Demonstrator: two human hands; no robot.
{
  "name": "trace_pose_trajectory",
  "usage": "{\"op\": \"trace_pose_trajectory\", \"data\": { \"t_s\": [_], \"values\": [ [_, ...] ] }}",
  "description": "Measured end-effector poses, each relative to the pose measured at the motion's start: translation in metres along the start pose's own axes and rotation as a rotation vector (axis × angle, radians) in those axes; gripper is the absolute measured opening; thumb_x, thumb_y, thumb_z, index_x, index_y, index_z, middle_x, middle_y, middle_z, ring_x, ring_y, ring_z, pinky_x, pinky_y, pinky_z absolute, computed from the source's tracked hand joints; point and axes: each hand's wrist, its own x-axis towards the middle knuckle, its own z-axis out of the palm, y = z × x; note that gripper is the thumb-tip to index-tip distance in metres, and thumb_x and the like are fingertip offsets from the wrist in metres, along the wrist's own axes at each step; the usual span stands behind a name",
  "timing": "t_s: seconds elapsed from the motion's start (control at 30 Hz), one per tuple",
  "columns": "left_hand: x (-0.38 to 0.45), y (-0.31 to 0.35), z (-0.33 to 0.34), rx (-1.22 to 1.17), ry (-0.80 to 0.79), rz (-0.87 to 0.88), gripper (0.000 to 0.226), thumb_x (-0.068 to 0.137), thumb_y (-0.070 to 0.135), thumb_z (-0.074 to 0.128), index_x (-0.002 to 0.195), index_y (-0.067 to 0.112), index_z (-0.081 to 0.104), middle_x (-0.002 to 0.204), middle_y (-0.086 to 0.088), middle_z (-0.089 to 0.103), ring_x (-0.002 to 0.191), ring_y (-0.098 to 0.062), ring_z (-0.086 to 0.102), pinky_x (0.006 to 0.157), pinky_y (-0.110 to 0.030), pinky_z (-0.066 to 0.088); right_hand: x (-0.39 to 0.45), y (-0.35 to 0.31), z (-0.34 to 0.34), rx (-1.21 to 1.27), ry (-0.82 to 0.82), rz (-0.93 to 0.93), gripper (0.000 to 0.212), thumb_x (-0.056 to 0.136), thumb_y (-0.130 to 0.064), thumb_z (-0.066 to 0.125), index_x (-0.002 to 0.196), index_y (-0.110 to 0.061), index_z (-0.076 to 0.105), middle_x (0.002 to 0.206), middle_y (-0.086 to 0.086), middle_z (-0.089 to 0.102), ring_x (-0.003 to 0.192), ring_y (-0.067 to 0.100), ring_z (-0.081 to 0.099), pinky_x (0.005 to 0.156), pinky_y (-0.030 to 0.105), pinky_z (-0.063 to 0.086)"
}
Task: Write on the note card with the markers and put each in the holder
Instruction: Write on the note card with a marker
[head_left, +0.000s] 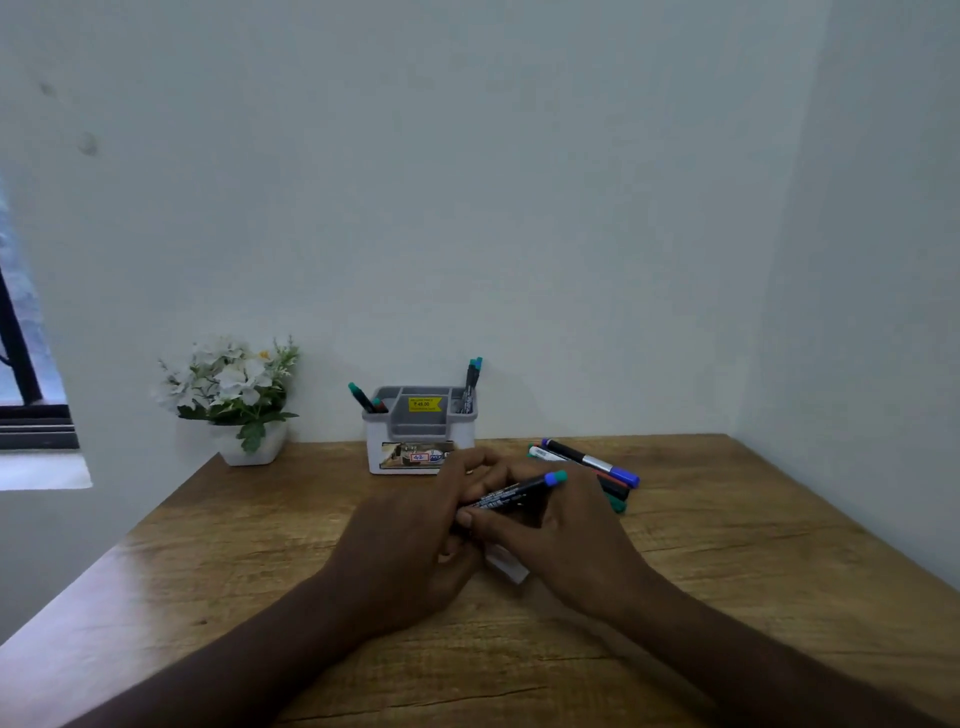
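My right hand (561, 540) grips two black markers (511, 493) together, one with a blue end and one with a green end, both pointing up to the right. My left hand (415, 545) curls around their lower ends, where the tips are hidden. A corner of the white note card (506, 567) shows under my hands. The white and grey holder (421, 431) stands by the wall with several markers in its left and right slots. A few more markers (587, 462) lie on the table to the right of it.
A white pot of artificial flowers (234, 400) stands at the back left of the wooden table (727, 597). Walls close the table in at the back and on the right. A window is at the far left.
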Motion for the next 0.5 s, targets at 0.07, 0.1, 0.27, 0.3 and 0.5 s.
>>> {"op": "trace_pose_trajectory", "data": {
  "t_s": [0.07,0.1,0.27,0.3,0.5],
  "values": [
    [0.002,0.000,-0.004,0.189,0.138,0.083,0.061,0.094,0.051,0.051,0.151,0.033,0.039,0.080,0.014,0.068,0.060,0.002,0.053,0.050,-0.014,0.034,0.002,0.001,-0.004,0.063,0.081,-0.004,0.013,0.089,-0.017,0.083,0.095,-0.027,0.079,0.095,-0.013,0.081,0.092,0.007,0.077,0.085,0.027,0.063],
    [0.002,0.001,-0.007,0.232,0.182,0.124,0.053,0.100,0.050,0.045,0.149,0.029,0.046,0.085,0.013,0.070,0.062,0.000,0.054,0.051,-0.013,0.031,0.002,0.003,-0.005,0.098,0.113,0.010,0.012,0.089,-0.016,0.083,0.097,-0.023,0.078,0.093,-0.008,0.081,0.088,0.012,0.079,0.083,0.033,0.065],
    [0.004,-0.009,-0.003,0.324,0.310,0.282,0.038,0.107,0.041,0.048,0.134,0.025,0.071,0.128,0.000,0.069,0.089,-0.014,0.066,0.067,-0.024,0.044,0.001,0.015,-0.006,0.094,0.162,0.095,0.028,0.083,-0.015,0.089,0.102,-0.017,0.068,0.089,0.000,0.080,0.085,0.013,0.080,0.078,0.034,0.066],
    [0.005,-0.012,-0.002,0.279,0.307,0.301,0.036,0.106,0.039,0.054,0.134,0.025,0.071,0.128,0.000,0.068,0.093,-0.014,0.066,0.070,-0.026,0.048,0.001,0.016,-0.005,0.090,0.155,0.116,0.031,0.083,-0.014,0.089,0.105,-0.017,0.067,0.091,0.000,0.080,0.086,0.011,0.080,0.078,0.032,0.066],
    [0.007,-0.028,0.001,0.067,0.213,0.282,0.040,0.102,0.030,0.064,0.141,0.020,0.065,0.129,-0.004,0.064,0.112,-0.015,0.063,0.084,-0.033,0.058,0.002,0.017,-0.007,0.252,0.056,0.132,0.032,0.097,-0.011,0.073,0.123,-0.024,0.061,0.100,0.010,0.081,0.097,0.025,0.080,0.095,0.055,0.062]
  ]
}}
